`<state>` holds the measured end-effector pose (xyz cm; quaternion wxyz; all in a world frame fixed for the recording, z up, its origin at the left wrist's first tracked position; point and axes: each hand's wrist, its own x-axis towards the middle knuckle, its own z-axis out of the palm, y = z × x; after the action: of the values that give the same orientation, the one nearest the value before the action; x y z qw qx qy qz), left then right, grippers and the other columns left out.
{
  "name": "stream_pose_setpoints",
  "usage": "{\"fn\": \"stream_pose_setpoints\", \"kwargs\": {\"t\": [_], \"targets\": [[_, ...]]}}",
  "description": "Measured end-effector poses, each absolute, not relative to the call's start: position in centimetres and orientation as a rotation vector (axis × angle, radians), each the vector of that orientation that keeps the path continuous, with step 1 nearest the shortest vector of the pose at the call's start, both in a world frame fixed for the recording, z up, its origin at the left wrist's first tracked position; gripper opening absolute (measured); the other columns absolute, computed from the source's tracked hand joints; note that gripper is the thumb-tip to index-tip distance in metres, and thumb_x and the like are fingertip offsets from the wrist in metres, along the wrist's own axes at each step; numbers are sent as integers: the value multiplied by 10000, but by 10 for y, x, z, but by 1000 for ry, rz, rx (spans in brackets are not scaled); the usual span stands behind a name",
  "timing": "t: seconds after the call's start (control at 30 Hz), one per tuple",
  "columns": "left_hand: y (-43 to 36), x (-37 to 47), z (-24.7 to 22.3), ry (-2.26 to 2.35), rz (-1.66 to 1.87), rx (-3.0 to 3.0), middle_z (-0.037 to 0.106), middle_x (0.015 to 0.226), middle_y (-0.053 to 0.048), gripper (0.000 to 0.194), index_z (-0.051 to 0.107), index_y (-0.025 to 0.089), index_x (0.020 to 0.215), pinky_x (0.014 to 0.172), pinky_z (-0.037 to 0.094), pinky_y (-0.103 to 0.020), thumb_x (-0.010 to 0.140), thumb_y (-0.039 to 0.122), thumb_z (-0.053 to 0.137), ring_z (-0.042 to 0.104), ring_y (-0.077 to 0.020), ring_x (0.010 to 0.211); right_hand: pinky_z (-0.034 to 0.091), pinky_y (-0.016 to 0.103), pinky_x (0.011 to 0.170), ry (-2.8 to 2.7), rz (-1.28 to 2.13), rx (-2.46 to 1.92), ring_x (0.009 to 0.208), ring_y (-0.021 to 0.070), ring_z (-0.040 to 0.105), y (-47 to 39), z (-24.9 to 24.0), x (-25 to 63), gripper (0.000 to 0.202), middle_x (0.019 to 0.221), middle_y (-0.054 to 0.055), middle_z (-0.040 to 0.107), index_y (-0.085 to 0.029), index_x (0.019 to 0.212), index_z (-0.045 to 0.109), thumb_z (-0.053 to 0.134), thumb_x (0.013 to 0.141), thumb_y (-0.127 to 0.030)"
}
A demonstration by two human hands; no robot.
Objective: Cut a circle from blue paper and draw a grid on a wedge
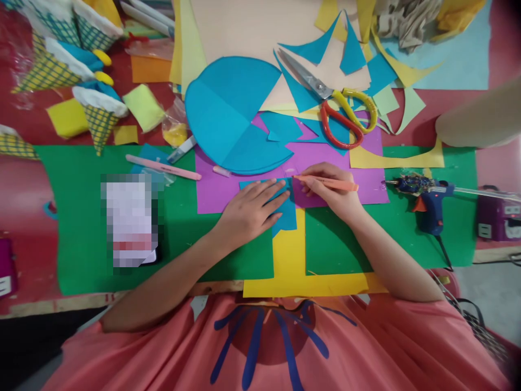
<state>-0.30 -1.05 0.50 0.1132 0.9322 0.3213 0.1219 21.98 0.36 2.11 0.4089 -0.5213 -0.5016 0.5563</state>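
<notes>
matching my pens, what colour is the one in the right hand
The pen in the right hand is salmon orange, as the head view shows.

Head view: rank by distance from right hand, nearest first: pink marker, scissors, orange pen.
From the right hand:
1. Orange pen: in its grip.
2. Scissors: just ahead, handles toward the hand.
3. Pink marker: well off to the left.
</notes>
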Motion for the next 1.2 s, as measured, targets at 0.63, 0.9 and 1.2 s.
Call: {"fn": "stream_pose_setpoints", "kwargs": {"t": [0.63,0.9,1.2], "targets": [[-12,-3,5,970,384,2686,535,1430,-137,384,571,159,1328,1062,431,-447,981,274,452,495,-273,1332,376,250,492,-1523,1203,-1406,506,99,521,9,16,219,194,594,-4,610,-165,693,606,624,827,-305],[-12,-3,6,969,392,2706,542,1423,-136,381,572,152,1324,1059,432,-443,985,271,445,501,-272,1326,358,242,505,-1582,1184,-1417,514,88,493,8,18,220,213,579,-17,575,-171,652,584,613,829,-285],[-10,-2,5,990,398,2739,532,1434,-127,398,549,152,1350,1060,432,-425,992,284,437,504,-266,1328,426,224,434,-1314,1271,-1381,429,90,550,11,17,221,187,546,-20,625,-187,632,588,623,793,-275]]}}
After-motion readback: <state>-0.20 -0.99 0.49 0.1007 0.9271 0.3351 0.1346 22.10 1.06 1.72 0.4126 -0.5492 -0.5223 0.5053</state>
